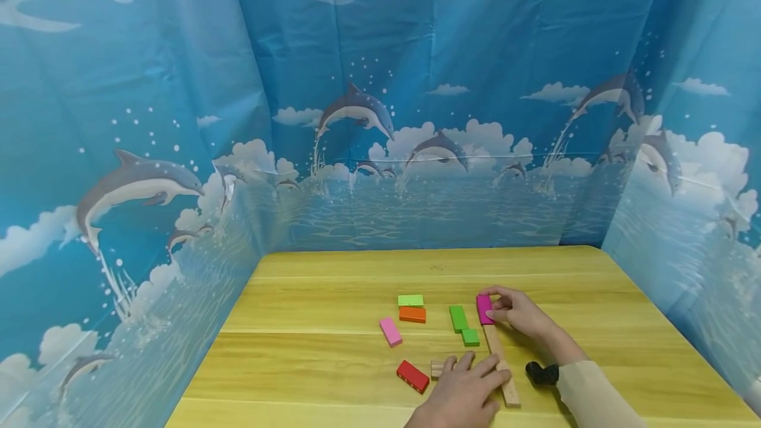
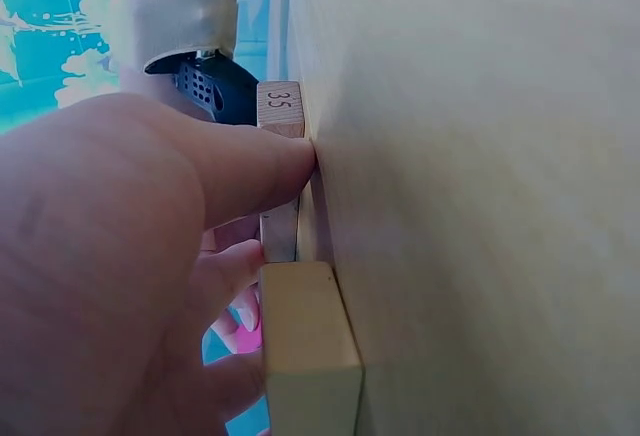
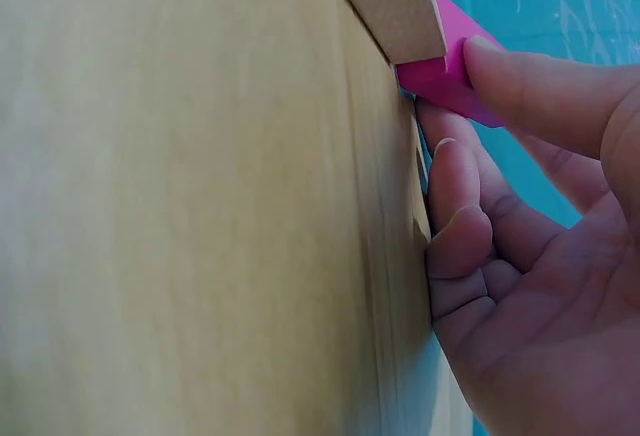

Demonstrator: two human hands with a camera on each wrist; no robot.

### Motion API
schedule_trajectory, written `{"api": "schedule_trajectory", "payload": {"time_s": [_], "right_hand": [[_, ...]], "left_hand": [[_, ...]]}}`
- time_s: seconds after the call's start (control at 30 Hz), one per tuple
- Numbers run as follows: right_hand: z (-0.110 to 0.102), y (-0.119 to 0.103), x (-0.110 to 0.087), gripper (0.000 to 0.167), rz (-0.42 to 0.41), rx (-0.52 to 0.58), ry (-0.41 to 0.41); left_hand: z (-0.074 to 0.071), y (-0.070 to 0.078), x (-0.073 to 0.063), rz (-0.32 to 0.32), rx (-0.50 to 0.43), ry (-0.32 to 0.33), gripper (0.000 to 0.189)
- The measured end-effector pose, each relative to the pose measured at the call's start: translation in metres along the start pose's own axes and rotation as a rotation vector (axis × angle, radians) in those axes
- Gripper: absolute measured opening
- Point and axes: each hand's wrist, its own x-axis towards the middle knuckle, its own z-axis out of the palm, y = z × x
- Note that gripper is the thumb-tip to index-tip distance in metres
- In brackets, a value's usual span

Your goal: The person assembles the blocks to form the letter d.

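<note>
My right hand (image 1: pixel 523 314) pinches a magenta block (image 1: pixel 484 309) between thumb and fingers, at the far end of a row of plain wooden blocks (image 1: pixel 493 342). In the right wrist view, the magenta block (image 3: pixel 450 81) meets the end of a wooden block (image 3: pixel 395 6). My left hand (image 1: pixel 464 388) spans the near part of the row, its thumb beside a wooden block marked 35 (image 2: pixel 280 106) and its index finger over the wood. Another wooden block (image 2: pixel 310 336) lies crosswise under the left fingers, partly hidden.
Left of the row lie two green blocks (image 1: pixel 458 318), a lime block (image 1: pixel 410 300), an orange block (image 1: pixel 413 314), a pink block (image 1: pixel 390 332) and a red block (image 1: pixel 413 376). A black device (image 1: pixel 541 374) sits at the right wrist. Dolphin-print curtains (image 1: pixel 380 203) surround the yellow table (image 1: pixel 297 342).
</note>
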Motion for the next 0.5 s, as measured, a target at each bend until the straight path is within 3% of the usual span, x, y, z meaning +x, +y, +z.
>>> {"api": "schedule_trajectory", "payload": {"time_s": [0.5], "right_hand": [[0.0038,0.0035,-0.004,0.041,-0.069,-0.064,-0.042]], "left_hand": [[-0.0002,-0.0003,0.0025,-0.003,0.005,-0.027,0.053]]}}
